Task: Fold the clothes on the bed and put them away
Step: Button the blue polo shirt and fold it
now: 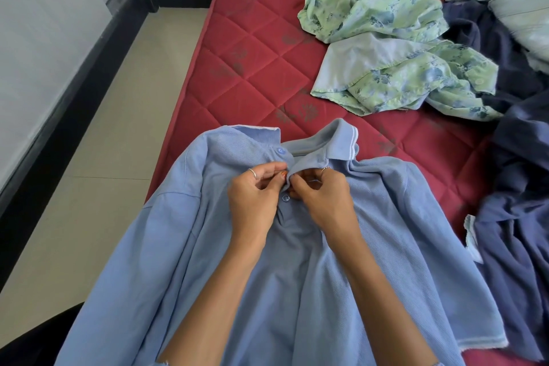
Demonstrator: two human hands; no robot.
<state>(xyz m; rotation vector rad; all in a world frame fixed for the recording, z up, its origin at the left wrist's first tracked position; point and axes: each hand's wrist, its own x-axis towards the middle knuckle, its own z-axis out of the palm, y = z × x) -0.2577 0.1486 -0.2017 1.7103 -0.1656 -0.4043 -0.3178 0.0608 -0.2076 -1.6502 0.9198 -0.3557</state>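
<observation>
Blue polo [297, 261] on the bed [252, 68]; left hand [255, 199] and right hand [323, 196] pinch its placket; floral shirt [383, 47] and navy clothes [517, 175] lie beyond

Bright, even daylight with no harsh glare. Soft shadows lie under the two hands on the light blue knitted polo shirt [297, 261]. Wide-angle distortion bends the black skirting band [74, 92] and the red quilted mattress [252, 68] edge; focus is sharp centrally, softer at the corners.

One mattress [255, 47]. One light blue polo shirt [297, 276] at near edge; two buttons visible on placket. One green floral garment [386, 47]; dark navy garments [517, 187] at right edge, count unclear. Two hands, one ring each.
</observation>
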